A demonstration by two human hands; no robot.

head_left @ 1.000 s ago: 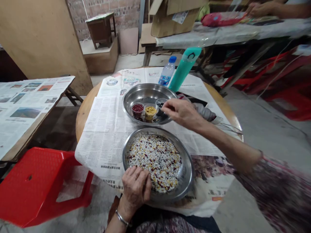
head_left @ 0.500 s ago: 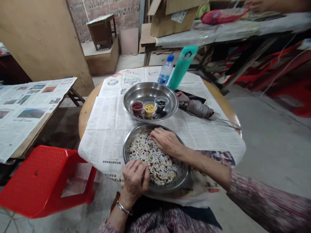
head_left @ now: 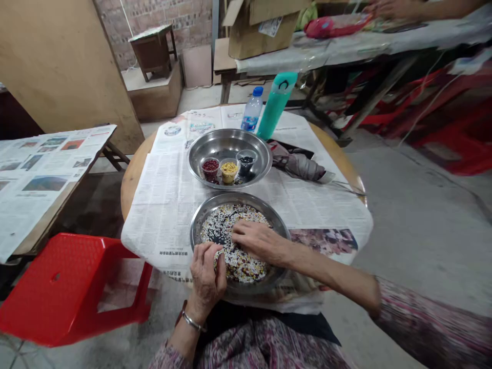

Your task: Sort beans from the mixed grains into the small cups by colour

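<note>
A steel basin (head_left: 277, 220) at the table's near side holds a spread of mixed white, yellow, dark red and black grains (head_left: 246, 269). My right hand (head_left: 255, 241) reaches into it from the right, its fingers bent together and touching the grains; what is between the fingertips is hidden. At the basin's near-left rim is my left hand (head_left: 207, 271), fingers curled toward the thumb, with a few grains showing beside them. Behind stands a second steel basin (head_left: 200, 148) with a cup of red beans (head_left: 210, 168), a cup of yellow grains (head_left: 229, 171) and a cup of black beans (head_left: 246, 161).
Newspaper (head_left: 154, 200) covers the round table. A water bottle (head_left: 252, 110), a teal bottle (head_left: 277, 105) and a folded umbrella (head_left: 302, 165) stand or lie beyond the basins. A red stool (head_left: 57, 287) is at left. Another person's hand (head_left: 395, 7) shows at the far table.
My right hand has drawn nearer through the grains, leaving a dark bare patch in the basin's middle. The left hand stays at the rim. The whole view has shifted slightly.
</note>
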